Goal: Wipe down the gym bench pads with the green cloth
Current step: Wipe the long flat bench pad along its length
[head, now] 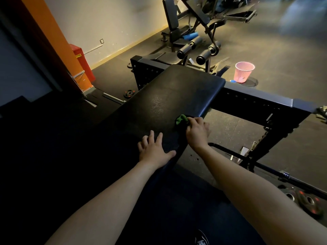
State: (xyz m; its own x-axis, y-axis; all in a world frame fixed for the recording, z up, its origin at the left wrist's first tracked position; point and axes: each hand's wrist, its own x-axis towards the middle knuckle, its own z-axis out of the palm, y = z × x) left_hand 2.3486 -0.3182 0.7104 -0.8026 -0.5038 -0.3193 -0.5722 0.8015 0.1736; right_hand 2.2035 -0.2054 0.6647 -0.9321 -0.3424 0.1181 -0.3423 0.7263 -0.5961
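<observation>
Quick tally from my end of the feed: one green cloth [181,119], one black bench pad [173,96] as the surface up front, and two hands over it, so one left hand [155,151] and one right hand [196,131]. On the machine behind I count two roller pads [186,50] and one blue foam roller [190,36]. One pink basket [244,72] on the floor. For weight plates [130,93] I get one off to the left and at least two at lower right, though it's too dark there to be sure. One red box [83,62], one wall socket [101,41].
</observation>
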